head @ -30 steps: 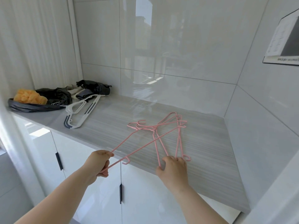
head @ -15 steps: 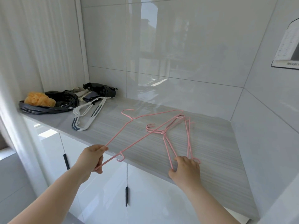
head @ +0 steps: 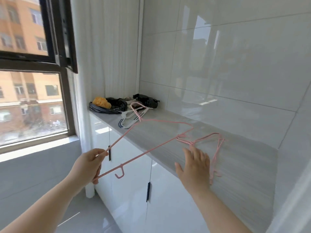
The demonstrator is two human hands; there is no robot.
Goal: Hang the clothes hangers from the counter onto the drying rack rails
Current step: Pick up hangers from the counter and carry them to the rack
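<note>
Both forearms are cut off by the bottom edge. The left hand (head: pixel 89 163) pinches one thin pink wire hanger (head: pixel 151 149) between thumb and curled fingers. Its fingers hide the hanger's near corner. The hanger is off the grey striped counter (head: pixel 244 158), held out in front of the glossy white cabinet doors (head: pixel 127 174) and slanting up over the counter. Its far hook overlaps the white and grey plastic hangers (head: pixel 127 120) lying further back, and we cannot tell if they touch.

The right hand (head: pixel 193 165) is flat with fingers straight and slightly spread, holding nothing, at the counter's front edge. We cannot tell if the palm touches the surface. Just beside its fingertips lies a tangle of more pink wire hangers (head: pixel 188 141) on the counter. They overlap, so we cannot count them.

At the counter's far end sit a crumpled black plastic bag with something orange (head: pixel 101 102) on it and a second black bundle (head: pixel 146 101), both small and blurred. A dark-framed window (head: pixel 33 98) is at left and a white curtain (head: pixel 107 47) hangs beside it.
</note>
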